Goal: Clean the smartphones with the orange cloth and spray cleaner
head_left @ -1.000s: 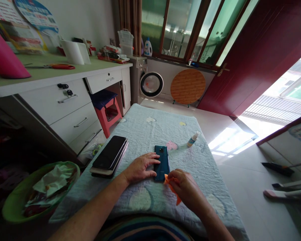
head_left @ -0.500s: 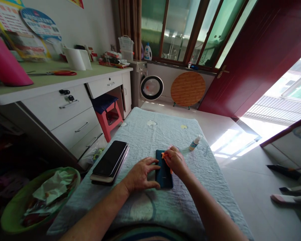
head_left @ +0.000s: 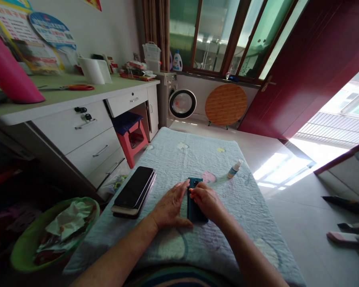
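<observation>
A dark blue smartphone (head_left: 196,213) lies back up on the cloth-covered table (head_left: 194,151), its camera area at the far end. My left hand (head_left: 172,205) steadies it along the left side, fingers at the far left corner and thumb by the near one. Pinched in my right hand (head_left: 208,199) is a small orange cloth (head_left: 192,193), pressed on the phone's back just below the camera; most of the cloth is hidden by my fingers. Left of my hands rests a stack of phones (head_left: 134,189), the top one with its black screen up.
A small spray bottle (head_left: 233,170) stands at the table's right side. On the floor at left sits a green basin (head_left: 20,255) with crumpled tissue. A white desk (head_left: 68,129) runs along the left wall, with a red stool (head_left: 132,143) beside it.
My right hand has moved the orange cloth slightly down and left over the phone's back, and less cloth shows. My left fingers have slid up to the phone's far corner.
</observation>
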`<action>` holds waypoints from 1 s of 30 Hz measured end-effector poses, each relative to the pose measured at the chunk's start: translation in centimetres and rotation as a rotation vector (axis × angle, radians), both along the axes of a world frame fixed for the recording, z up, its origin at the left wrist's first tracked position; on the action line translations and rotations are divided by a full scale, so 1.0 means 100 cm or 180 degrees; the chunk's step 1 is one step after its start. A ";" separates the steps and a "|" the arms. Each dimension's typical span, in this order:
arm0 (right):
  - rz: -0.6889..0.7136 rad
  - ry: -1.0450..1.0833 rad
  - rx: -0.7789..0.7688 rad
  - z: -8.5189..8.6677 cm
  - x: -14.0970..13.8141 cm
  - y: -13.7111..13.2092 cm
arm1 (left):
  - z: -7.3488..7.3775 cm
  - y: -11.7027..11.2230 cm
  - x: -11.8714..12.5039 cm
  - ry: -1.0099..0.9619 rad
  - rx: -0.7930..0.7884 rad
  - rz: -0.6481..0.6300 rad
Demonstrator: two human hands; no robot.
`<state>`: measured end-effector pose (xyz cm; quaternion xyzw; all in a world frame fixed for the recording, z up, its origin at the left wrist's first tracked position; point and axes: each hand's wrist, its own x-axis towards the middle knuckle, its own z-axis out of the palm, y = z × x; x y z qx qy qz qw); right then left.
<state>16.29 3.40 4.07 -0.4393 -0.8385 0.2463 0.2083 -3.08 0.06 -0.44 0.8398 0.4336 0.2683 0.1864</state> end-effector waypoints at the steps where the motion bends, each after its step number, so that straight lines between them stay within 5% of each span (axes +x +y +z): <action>1: 0.0060 0.0032 -0.0049 0.001 0.002 -0.007 | -0.001 0.000 0.000 0.0018 -0.0032 0.0017; 9: 0.0601 0.0008 -0.0532 0.014 0.014 -0.046 | 0.003 -0.001 0.004 -0.0042 -0.0114 0.0096; 21: -0.0100 -0.0495 0.0053 0.003 -0.007 0.028 | 0.002 -0.001 0.001 0.0071 -0.0069 0.0025; 30: 0.0360 -0.0707 0.0184 0.005 -0.010 0.003 | 0.000 0.000 0.002 0.0010 0.0123 0.0031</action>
